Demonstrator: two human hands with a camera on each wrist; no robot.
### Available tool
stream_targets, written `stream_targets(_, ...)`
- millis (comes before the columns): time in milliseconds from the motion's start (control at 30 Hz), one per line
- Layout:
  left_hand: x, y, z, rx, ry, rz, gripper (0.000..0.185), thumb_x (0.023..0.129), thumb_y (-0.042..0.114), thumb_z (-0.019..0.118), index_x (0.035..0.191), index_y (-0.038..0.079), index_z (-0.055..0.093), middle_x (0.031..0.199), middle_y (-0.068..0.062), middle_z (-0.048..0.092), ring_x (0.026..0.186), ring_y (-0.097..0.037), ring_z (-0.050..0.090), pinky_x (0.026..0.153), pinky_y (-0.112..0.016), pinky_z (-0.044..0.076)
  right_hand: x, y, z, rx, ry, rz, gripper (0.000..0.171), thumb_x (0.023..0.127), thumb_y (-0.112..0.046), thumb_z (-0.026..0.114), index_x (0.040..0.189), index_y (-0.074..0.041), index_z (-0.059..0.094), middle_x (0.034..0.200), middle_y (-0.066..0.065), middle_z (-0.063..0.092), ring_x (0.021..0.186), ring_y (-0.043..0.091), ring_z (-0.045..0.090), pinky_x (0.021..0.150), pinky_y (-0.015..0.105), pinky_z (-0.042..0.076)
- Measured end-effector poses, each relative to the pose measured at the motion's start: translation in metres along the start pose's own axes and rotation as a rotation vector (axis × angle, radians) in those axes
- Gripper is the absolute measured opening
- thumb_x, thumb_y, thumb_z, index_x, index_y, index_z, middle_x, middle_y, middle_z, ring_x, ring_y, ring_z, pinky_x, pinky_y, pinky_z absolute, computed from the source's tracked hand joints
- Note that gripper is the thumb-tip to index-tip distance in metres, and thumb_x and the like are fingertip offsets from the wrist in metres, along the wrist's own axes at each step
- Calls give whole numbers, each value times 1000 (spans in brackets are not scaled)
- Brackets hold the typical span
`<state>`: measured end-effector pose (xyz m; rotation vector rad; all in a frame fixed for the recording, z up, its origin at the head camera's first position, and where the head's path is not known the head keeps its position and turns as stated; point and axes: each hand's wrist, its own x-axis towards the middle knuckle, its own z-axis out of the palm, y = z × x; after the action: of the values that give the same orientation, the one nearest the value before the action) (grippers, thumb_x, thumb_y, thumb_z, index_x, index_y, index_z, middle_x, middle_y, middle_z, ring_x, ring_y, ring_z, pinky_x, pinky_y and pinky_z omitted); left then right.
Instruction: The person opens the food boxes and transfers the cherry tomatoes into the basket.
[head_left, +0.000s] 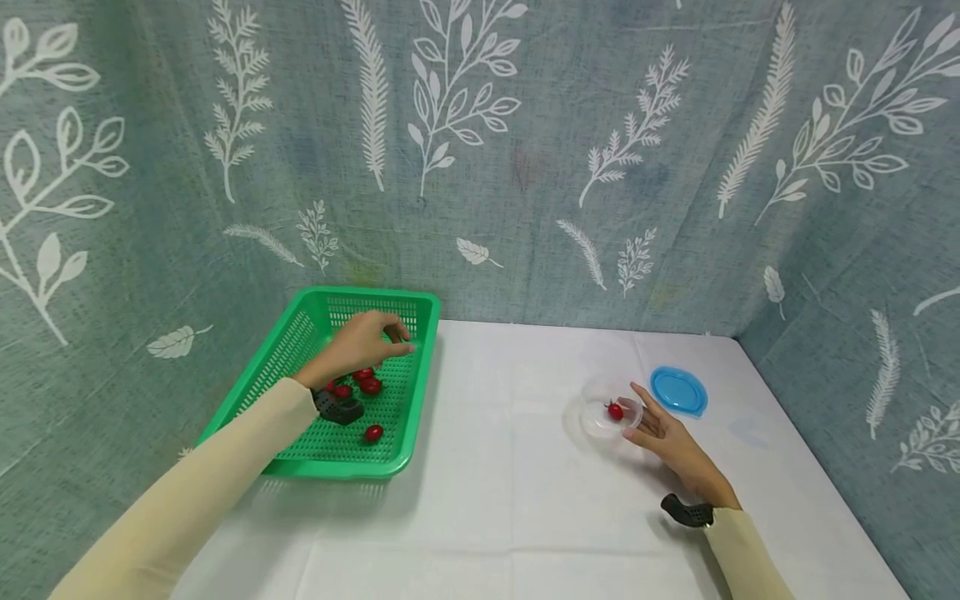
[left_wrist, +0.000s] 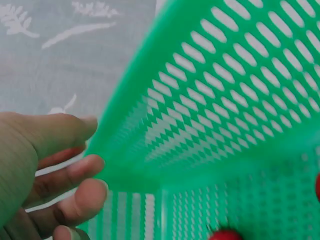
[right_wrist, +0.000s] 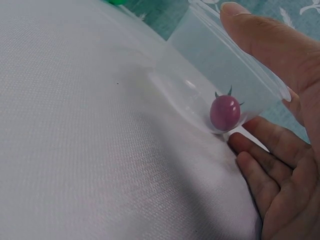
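On the white tablecloth (head_left: 510,500) before the leaf-print curtain, I hover my left hand (head_left: 363,342) over the green basket (head_left: 300,454) of cherry tomatoes (head_left: 371,385), fingers loosely curled, holding nothing. My right hand (head_left: 667,437) steadies the clear bowl (head_left: 596,417), fingers relaxed against its side, one tomato (head_left: 615,411) inside, the blue lid (head_left: 678,390) just beside.

We found no legible text, label, brand, number or sign on any surface in the three views; the backdrop carried only leaf prints.
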<state>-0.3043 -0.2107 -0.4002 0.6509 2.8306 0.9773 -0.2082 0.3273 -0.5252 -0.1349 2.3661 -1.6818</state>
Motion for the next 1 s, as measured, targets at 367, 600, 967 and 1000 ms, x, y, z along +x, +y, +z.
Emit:
stream_targets(367, 35, 50, 33, -83, -65, 98, 18, 97, 29, 75, 105, 13, 73, 93, -1, 70, 65, -29, 67, 59, -41, 57, 2, 2, 1, -1, -2, 24, 86, 98, -38, 72, 164, -44, 16, 171, 10, 14, 154, 42, 18, 116, 64, 22)
stream_targets(600, 58, 78, 59, -112, -91, 170, 18, 96, 32, 76, 105, 16, 72, 95, 2, 71, 60, -21, 65, 59, -39, 58, 2, 3, 1, 7, -8, 22, 84, 99, -37, 71, 163, -45, 16, 171, 10, 13, 154, 42, 17, 116, 64, 21)
stream_targets(967, 79, 123, 92, -131, -168, 221, 21, 96, 30, 76, 108, 12, 73, 95, 4, 72, 61, -18, 65, 57, -33, 57, 1, 2, 0, 17, -4, 7, 84, 99, -34, 71, 163, -45, 17, 171, 11, 13, 154, 43, 17, 116, 64, 22)
stream_targets(1000, 80, 125, 96, -133, -176, 223, 21, 96, 29, 76, 108, 12, 73, 95, 3, 72, 61, -18, 66, 57, -33, 57, 1, 2, 0, 23, -5, 5, 85, 99, -33, 71, 163, -45, 17, 171, 11, 13, 154, 43, 17, 116, 64, 22)
